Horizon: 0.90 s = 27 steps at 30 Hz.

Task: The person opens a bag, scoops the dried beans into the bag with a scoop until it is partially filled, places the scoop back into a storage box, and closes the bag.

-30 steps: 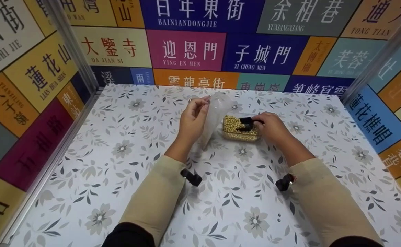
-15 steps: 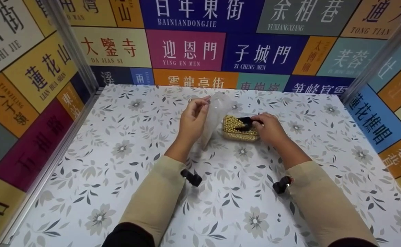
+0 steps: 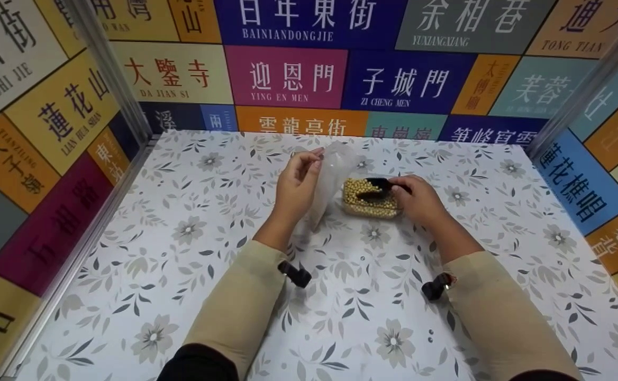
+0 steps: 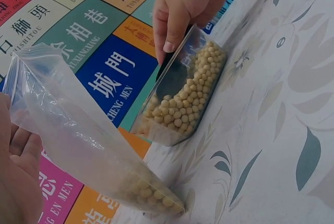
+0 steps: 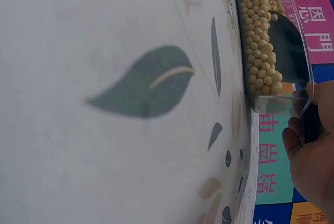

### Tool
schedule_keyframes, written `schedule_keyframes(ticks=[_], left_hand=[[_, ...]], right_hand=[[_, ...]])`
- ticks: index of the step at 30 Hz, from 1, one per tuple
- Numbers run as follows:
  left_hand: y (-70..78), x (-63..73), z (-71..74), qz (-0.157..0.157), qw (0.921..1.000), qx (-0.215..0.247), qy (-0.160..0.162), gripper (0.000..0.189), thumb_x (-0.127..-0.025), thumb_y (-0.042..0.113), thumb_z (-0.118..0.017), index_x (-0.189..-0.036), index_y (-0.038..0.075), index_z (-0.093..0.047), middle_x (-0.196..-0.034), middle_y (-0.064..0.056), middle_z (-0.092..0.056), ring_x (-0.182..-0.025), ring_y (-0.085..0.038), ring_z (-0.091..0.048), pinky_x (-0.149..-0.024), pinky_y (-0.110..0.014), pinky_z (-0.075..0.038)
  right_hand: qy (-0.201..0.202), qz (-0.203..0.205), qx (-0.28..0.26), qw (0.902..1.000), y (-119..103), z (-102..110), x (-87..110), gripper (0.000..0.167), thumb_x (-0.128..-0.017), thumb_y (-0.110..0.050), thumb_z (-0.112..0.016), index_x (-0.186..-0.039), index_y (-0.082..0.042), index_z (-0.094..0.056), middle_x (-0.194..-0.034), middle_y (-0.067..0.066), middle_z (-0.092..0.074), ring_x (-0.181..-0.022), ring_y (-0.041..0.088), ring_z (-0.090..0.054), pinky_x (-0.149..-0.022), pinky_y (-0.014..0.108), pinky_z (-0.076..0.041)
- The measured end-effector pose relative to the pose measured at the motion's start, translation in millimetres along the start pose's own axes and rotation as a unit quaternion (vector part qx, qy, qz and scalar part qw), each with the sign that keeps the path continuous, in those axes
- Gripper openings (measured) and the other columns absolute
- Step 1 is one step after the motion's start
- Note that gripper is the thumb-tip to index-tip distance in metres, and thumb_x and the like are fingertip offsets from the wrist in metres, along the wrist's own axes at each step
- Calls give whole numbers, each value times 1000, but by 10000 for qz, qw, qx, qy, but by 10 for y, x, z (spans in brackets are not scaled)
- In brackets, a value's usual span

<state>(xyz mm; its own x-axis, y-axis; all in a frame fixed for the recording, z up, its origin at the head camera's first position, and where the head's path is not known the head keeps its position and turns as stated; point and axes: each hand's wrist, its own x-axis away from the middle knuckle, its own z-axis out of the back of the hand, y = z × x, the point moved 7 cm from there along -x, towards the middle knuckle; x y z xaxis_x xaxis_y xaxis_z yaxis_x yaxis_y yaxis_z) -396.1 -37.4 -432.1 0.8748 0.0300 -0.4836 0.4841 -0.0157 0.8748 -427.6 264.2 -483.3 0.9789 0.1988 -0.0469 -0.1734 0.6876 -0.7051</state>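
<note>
My left hand (image 3: 297, 182) pinches the top edge of a clear zip bag (image 3: 334, 169), whose lower corner holds some soybeans (image 4: 151, 192). The bag stands slanted, its tip at the tabletop. To its right sits a clear rectangular container (image 3: 372, 212) with many more soybeans (image 5: 255, 41) inside. My right hand (image 3: 419, 197) grips the handle of a black scoop (image 3: 376, 189). The scoop's blade lies among the beans, its front partly sunk in them. In the right wrist view the right hand (image 5: 313, 166) is at the container's end, curled around the handle.
A floral-patterned cloth covers the table (image 3: 341, 317). Behind it stands a wall panel (image 3: 288, 76) of coloured street-name signs, with similar panels at left and right. Metal posts (image 3: 113, 84) mark the corners.
My right hand shifts slightly while the scoop moves about in the beans, its blade reaching further left in the container. The left hand and bag stay in place.
</note>
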Motion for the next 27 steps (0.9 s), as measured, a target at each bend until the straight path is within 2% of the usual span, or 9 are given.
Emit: schedule_keyframes(ticks=[6, 13, 16, 22, 27], left_hand=[[0, 5, 6, 86, 9999, 9, 56, 11, -110, 13, -58, -116, 5, -63, -141, -12, -70, -137, -19, -64, -117, -30, -52], [-26, -6, 7, 138, 9999, -1, 100, 11, -110, 13, -59, -116, 5, -64, -140, -9, -71, -136, -18, -65, -116, -30, -53], [-28, -8, 7, 115, 9999, -21, 92, 11, -110, 14, -59, -116, 5, -64, -140, -9, -71, -136, -18, -65, -116, -30, -53], [-18, 2, 8, 97, 9999, -66, 57, 10, -110, 15, -58, -115, 8, -63, -141, -6, -71, -137, -15, -64, -118, -28, -51], [-24, -3, 8, 10, 10000, -53, 58, 11, -110, 14, -58, -116, 6, -63, -142, -9, -70, -137, -17, -64, -118, -29, -51]], right_hand=[[60, -85, -473, 9988, 66, 18, 8, 42, -114, -31, -51, -150, -11, -59, -156, 18, -53, -145, 38, -52, -119, 55, -45], [201, -498, -1307, 9900, 122, 70, 55, 43, -113, -35, -54, -150, -14, -61, -157, 12, -56, -143, 27, -54, -105, 28, -49], [299, -503, -1608, 9853, 113, 114, 75, 44, -112, -36, -56, -149, -12, -61, -154, 12, -59, -141, 22, -55, -103, 19, -48], [410, -488, -1908, 9795, 77, 196, 123, 48, -112, -37, -55, -151, -9, -59, -153, 12, -59, -139, 14, -54, -113, 21, -46], [526, -512, -2209, 9725, 26, 276, 136, 48, -112, -36, -56, -152, -11, -58, -149, 8, -60, -127, 12, -57, -106, 18, -49]])
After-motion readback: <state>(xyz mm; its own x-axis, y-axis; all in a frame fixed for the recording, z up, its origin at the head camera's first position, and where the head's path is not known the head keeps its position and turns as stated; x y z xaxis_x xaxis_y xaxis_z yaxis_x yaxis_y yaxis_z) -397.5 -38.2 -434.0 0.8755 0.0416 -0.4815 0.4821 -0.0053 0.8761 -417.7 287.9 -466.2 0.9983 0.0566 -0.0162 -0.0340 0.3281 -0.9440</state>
